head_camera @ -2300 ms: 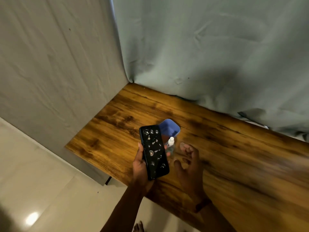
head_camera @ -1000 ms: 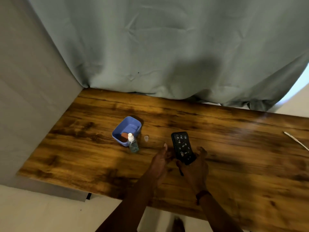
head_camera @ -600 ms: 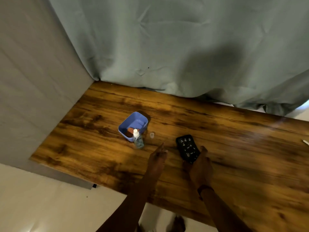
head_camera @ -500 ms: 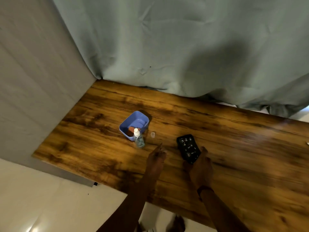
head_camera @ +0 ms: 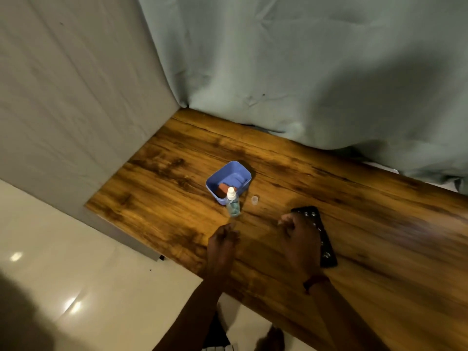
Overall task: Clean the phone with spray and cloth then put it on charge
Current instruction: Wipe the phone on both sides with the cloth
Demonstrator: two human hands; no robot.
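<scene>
The black phone [head_camera: 325, 249] lies flat on the wooden table [head_camera: 392, 262], its screen dotted with droplets. My right hand [head_camera: 298, 239] hovers over the phone's left side with loosely curled fingers and hides part of it; no grip shows. My left hand [head_camera: 222, 240] holds nothing, and its fingertips point at the small clear spray bottle [head_camera: 233, 205], a short gap away. The bottle stands upright with a white nozzle. Behind it is a blue tub [head_camera: 228, 176] holding a reddish-brown cloth [head_camera: 224, 190]. A tiny clear cap [head_camera: 254, 200] stands right of the bottle.
A grey-green curtain [head_camera: 304, 72] hangs along the table's far edge. A pale panel [head_camera: 76, 97] closes off the left end. Glossy floor tiles [head_camera: 88, 287] lie below the near-left edge. The tabletop runs on to the right.
The phone went from my left hand to my right, which laid it on the table. My right hand now sits further left over it. My left hand has neared the bottle.
</scene>
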